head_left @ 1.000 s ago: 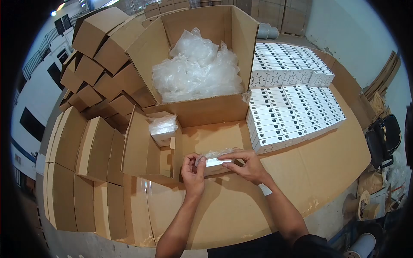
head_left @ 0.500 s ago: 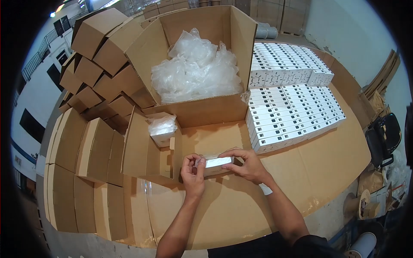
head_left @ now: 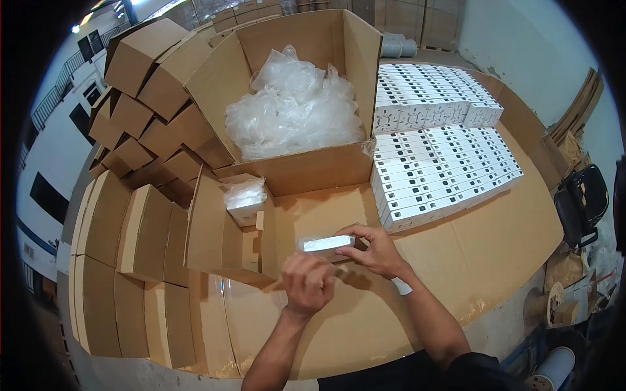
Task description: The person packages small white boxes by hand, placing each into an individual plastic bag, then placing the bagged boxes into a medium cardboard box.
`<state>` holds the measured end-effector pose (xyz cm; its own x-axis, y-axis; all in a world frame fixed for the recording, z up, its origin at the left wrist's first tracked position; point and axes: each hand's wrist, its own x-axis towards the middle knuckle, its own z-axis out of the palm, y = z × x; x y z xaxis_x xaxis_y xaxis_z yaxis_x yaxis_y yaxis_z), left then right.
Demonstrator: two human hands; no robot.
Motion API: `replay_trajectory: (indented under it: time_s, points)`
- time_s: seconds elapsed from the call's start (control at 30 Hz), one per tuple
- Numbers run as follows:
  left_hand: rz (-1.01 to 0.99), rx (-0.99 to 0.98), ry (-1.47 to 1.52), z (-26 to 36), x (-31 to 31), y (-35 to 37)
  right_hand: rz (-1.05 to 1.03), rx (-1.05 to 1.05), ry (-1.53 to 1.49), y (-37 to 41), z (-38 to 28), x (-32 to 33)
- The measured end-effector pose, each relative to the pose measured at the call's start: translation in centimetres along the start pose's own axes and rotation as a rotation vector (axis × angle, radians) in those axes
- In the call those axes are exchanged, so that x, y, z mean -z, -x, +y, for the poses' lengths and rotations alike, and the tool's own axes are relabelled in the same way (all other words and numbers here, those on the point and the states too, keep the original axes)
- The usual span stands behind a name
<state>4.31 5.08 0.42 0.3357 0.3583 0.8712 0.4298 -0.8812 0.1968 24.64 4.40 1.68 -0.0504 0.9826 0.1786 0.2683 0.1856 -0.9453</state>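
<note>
A small white box in clear plastic wrap [head_left: 327, 245] is held above the cardboard-covered table. My right hand [head_left: 373, 251] grips its right end between thumb and fingers. Just below its left end is my left hand [head_left: 308, 281], slightly blurred, with the fingers curled in; whether anything is between them is hidden. To the left stands an open brown carton [head_left: 215, 238] with plastic-wrapped white boxes [head_left: 246, 199] inside at its back.
Behind is a large carton [head_left: 306, 171] full of crumpled clear plastic bags [head_left: 297, 111]. Rows of white boxes [head_left: 450, 173] stand at the right. Brown cartons [head_left: 140, 228] are stacked on the left. A black chair [head_left: 582, 203] is at the far right.
My left hand has let go of the wrapped box's left end, moved down and slightly right, and curled its fingers. My right hand still holds the box in nearly the same place.
</note>
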Motion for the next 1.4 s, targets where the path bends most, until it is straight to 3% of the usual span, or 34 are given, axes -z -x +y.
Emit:
replay_trajectory:
  time_s: [0.13,0.2,0.33,0.4,0.73,0.8,0.9,1.0,1.13,1.23,1.4]
  points:
    - [-0.189,-0.022,0.101,0.8,-0.1,-0.9,-0.028,-0.056,-0.061,0.2,-0.5,0.2]
    - [-0.236,0.155,0.057,0.8,-0.9,-1.0,-0.034,-0.071,-0.090,0.2,-0.7,0.4]
    - [-0.236,0.211,0.022,0.1,-0.6,-1.2,-0.049,-0.063,-0.044,0.1,-1.0,0.6]
    - [-0.212,0.243,0.064,-0.2,-0.6,-1.1,-0.046,0.069,0.025,0.0,-0.9,0.7]
    - [-0.199,0.448,0.263,-1.3,-0.1,-0.6,-0.054,0.075,0.037,-0.2,-1.0,0.8]
    - [-0.191,0.838,0.657,-1.6,-0.3,0.1,-0.022,0.279,0.111,-0.5,-0.5,0.9]
    - [-0.154,0.901,0.866,-2.3,-0.6,0.5,-0.058,0.128,-0.031,-0.2,-1.5,1.1]
    - [-0.167,0.909,0.869,-2.7,-0.9,0.7,-0.066,0.028,-0.032,0.0,-1.9,1.3]
    - [-0.168,0.953,0.868,-2.7,-1.1,0.8,-0.013,0.071,0.050,0.1,-1.7,1.2]
    - [-0.137,0.914,0.799,-2.3,-1.2,1.1,-0.028,0.012,0.161,0.2,-2.1,1.1]
    - [-0.205,0.894,0.575,-1.0,-0.3,1.9,0.014,0.022,0.052,0.2,-1.6,0.5]
